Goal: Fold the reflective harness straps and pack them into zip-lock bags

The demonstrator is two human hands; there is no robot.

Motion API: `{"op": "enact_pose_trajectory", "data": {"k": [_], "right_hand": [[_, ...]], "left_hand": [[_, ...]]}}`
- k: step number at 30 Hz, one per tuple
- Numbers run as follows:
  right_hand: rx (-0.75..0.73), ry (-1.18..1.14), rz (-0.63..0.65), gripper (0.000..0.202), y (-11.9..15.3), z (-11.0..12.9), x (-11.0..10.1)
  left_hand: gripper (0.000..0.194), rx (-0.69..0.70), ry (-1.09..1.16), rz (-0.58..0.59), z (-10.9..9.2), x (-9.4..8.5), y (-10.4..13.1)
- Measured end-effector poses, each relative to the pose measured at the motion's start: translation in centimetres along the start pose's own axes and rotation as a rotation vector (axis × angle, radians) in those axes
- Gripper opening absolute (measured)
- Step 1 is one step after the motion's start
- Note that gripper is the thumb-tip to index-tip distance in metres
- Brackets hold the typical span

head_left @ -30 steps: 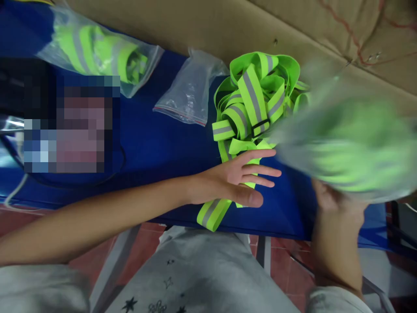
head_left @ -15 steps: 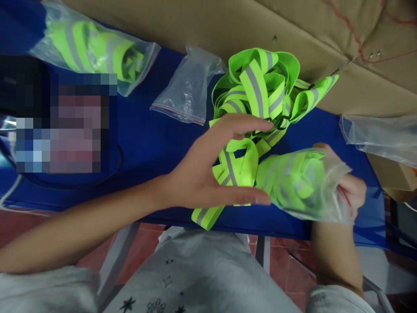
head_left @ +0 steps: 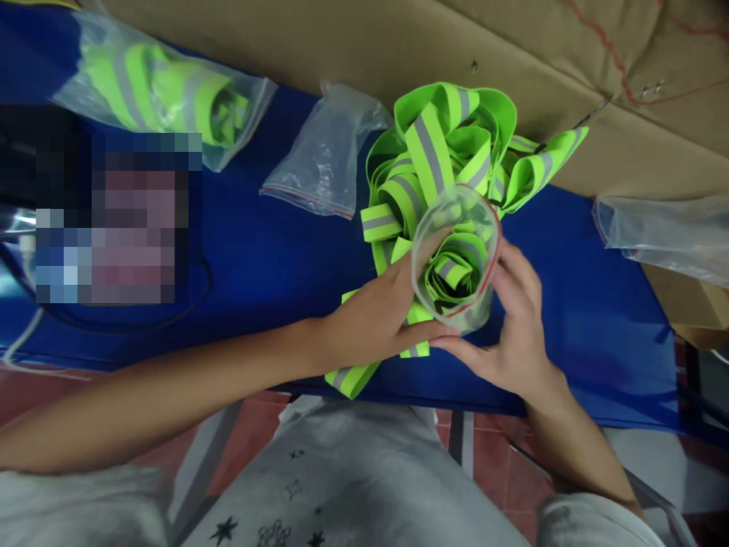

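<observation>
A clear plastic bag [head_left: 485,304] with a red-edged mouth stands upright between my hands, its round opening facing up. Inside it a rolled yellow-green strap [head_left: 452,266] with grey stripes shows. My left hand [head_left: 376,311] is wrapped round the bag's left side, some fingers hidden behind it. On the right side, my right hand [head_left: 521,327] grips the bag near its rim, thumb at the bottom. Behind the bag lies a loose heap of the same yellow-green reflective straps [head_left: 427,152] with black buckles.
On the blue table [head_left: 273,266] lie a filled bag of straps [head_left: 165,91] at the upper left and a flat bag [head_left: 330,152]. Another clear bag [head_left: 666,232] lies right, above a cardboard box [head_left: 689,304]. Brown material [head_left: 342,38] borders the back; a cable [head_left: 142,328] runs left.
The filled bag has moved left and turned upright, its mouth now facing up. My right hand came left with it, and my left hand has closed on its other side.
</observation>
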State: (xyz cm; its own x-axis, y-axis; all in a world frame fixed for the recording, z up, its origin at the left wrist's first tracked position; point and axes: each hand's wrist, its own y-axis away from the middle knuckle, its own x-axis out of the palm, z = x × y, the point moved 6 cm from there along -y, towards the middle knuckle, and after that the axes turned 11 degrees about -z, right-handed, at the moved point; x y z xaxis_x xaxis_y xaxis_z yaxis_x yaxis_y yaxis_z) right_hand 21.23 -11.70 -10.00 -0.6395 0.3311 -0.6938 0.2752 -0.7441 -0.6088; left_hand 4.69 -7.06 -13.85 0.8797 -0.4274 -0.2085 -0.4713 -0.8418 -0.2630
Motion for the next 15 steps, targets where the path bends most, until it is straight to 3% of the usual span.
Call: {"op": "enact_pose_trajectory", "data": {"k": [3,9,15], "right_hand": [[0.024,-0.13,-0.054,0.079,-0.1,-0.7,0.0],[0.029,-0.178,0.061,0.111,0.2,-0.9,1.0],[0.218,-0.196,-0.168,0.09,0.4,-1.9,-0.9]], "left_hand": [[0.074,-0.002,-0.045,0.051,0.3,0.1,0.2],[0.09,0.068,-0.103,0.2,0.7,1.5,0.7],[0.086,0.074,-0.31,0.224,0.0,1.2,1.2]]}}
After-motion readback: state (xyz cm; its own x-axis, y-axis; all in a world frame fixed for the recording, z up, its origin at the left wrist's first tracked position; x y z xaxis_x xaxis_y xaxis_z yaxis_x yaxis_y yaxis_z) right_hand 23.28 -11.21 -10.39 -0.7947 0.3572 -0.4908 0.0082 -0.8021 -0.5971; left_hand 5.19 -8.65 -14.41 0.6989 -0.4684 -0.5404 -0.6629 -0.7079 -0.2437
